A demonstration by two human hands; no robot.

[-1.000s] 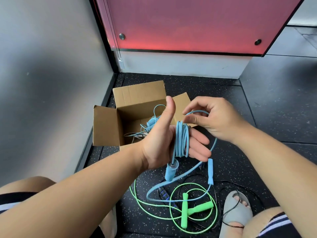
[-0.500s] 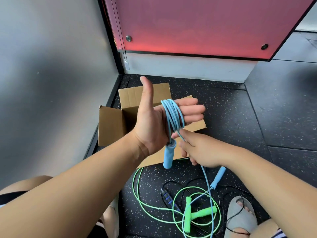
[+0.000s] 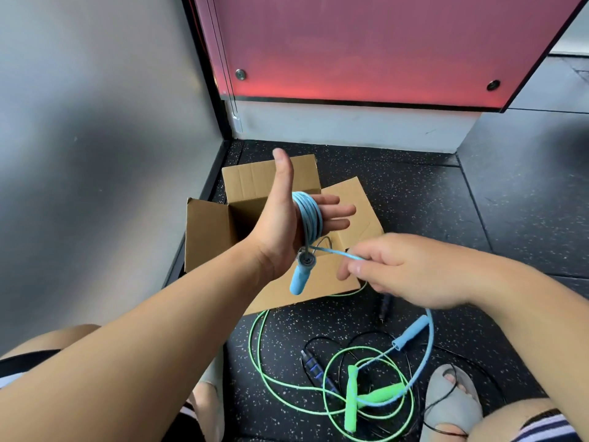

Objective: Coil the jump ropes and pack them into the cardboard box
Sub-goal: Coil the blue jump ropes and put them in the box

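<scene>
Both hands are raised above the floor, in front of the box. On the left, the left hand [image 3: 280, 224] is spread flat with the palm turned inward, the thumb pointing up and the fingers straight. The blue rope [image 3: 307, 215] is wound in several tight loops round those fingers, and one blue handle [image 3: 299, 275] hangs down from the coil just below the palm. Behind and beneath this hand the cardboard box [image 3: 207, 234] sits on the dark speckled floor [image 3: 414, 199], close to the grey wall [image 3: 95, 154], with its flaps folded outward. A stretch of the blue rope runs from the coil across to the right hand [image 3: 408, 272], which pinches it between thumb and curled fingers in front of the box's near flap. From that hand the rope drops and curves down to the floor, where its second blue handle [image 3: 411, 333] lies. Lower down, a green rope [image 3: 264, 355] lies in loose loops, a black rope's dark handle [image 3: 315, 368] lies among them, and the green handles [image 3: 350, 400] lie crossed, with the blue rope passing over them. At the far right a foot in a grey sandal [image 3: 452, 406] rests on thin black cord.
</scene>
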